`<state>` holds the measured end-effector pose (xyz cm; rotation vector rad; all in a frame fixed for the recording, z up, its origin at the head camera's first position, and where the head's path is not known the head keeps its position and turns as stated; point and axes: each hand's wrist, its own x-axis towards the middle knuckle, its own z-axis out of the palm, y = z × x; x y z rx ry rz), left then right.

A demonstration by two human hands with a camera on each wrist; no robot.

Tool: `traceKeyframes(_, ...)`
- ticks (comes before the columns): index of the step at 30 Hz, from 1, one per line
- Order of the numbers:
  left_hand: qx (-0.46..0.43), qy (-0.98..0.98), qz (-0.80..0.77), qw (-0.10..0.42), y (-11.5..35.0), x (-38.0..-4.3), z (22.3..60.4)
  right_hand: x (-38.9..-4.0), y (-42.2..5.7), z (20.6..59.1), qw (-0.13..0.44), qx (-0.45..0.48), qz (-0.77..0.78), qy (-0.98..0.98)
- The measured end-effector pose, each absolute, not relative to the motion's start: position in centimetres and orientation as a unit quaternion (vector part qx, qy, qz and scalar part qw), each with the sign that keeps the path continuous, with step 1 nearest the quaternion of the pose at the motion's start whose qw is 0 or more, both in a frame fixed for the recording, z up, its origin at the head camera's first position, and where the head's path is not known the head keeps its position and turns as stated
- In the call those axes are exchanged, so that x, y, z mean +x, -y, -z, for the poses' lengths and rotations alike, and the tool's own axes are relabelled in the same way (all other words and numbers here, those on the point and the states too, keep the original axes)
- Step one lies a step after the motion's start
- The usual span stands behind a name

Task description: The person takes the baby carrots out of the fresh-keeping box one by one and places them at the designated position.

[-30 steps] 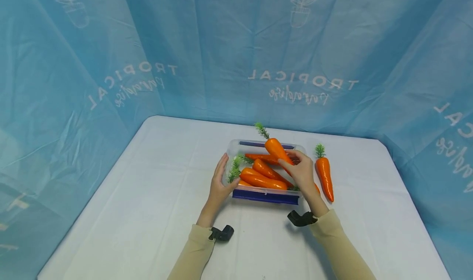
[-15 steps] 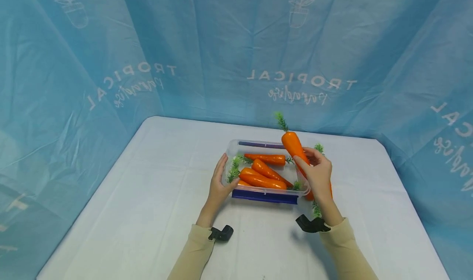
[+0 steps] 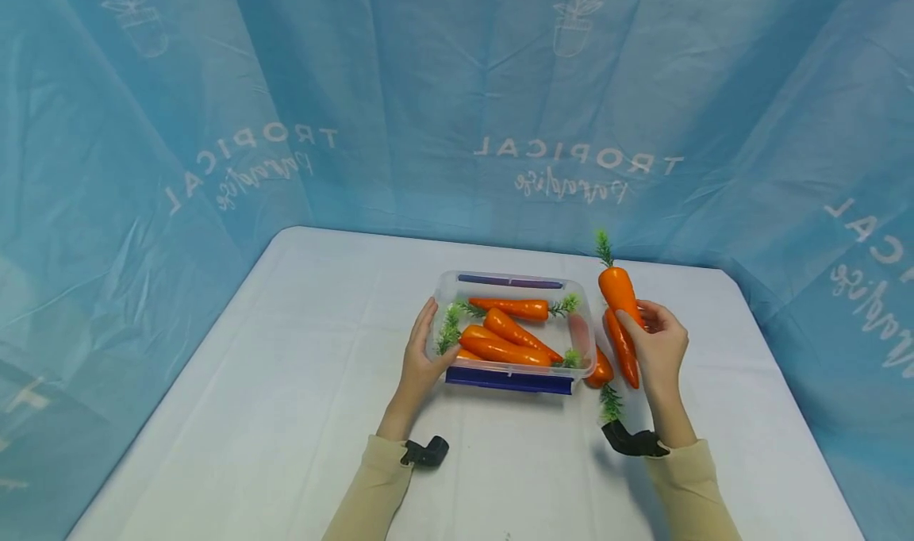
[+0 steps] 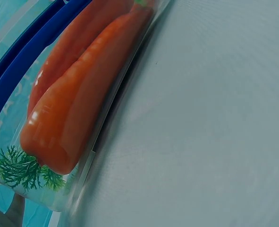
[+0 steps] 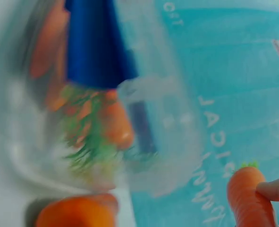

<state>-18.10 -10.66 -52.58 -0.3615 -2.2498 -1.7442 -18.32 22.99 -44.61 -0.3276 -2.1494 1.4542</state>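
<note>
A clear plastic container (image 3: 437, 287) with blue clips stands mid-table, and several orange carrots (image 3: 508, 351) with green tops lie inside it. My left hand (image 3: 420, 360) rests against the container's left end, thumb over the near rim, fingers along the outside. To the right of the container, my right hand (image 3: 658, 349) pinches a carrot (image 3: 617, 289) with its leafy top pointing up and away. The left wrist view shows carrots (image 4: 68, 113) through the container's side. In the right wrist view, a fingertip touches the held carrot (image 5: 247, 196).
Right of the container, one carrot (image 3: 623, 351) lies on the white tabletop, partly under the held one. Another carrot (image 3: 598, 369) lies close by the container's right end, its top toward me. A blue curtain (image 3: 443, 128) hangs behind the table.
My right hand has carried the carrot from above the container rightward, past its right end and over the carrot lying there. My left hand has stayed at the container.
</note>
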Motion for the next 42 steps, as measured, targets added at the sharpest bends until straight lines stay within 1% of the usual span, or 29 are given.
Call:
traceKeyframes(4,-0.127,0.772,0.607,0.141,10.8,-18.6,53.7,-18.4,-23.2,46.0,0.26,-0.131,-0.514,0.807)
traceKeyframes(9,-0.117,0.774,0.607,0.137,10.7,-18.5,53.7,-18.5,-23.0,47.3,0.266,-0.139,-0.494,0.816)
traceKeyframes(11,-0.114,0.777,0.605,0.133,10.7,-18.3,53.3,-18.5,-22.9,47.7,0.269,-0.143,-0.486,0.819)
traceKeyframes(15,-0.119,0.779,0.601,0.133,10.4,-17.4,51.4,-18.7,-22.9,48.4,0.273,-0.146,-0.474,0.824)
traceKeyframes(19,-0.123,0.778,0.601,0.134,10.4,-16.8,49.8,-18.8,-23.0,49.2,0.264,-0.148,-0.468,0.83)
traceKeyframes(29,-0.123,0.776,0.605,0.13,10.4,-16.8,49.8,-18.9,-23.1,50.6,0.251,-0.162,-0.457,0.838)
traceKeyframes(42,-0.123,0.779,0.602,0.125,10.5,-16.8,49.8,-18.8,-23.0,51.8,0.249,-0.142,-0.442,0.85)
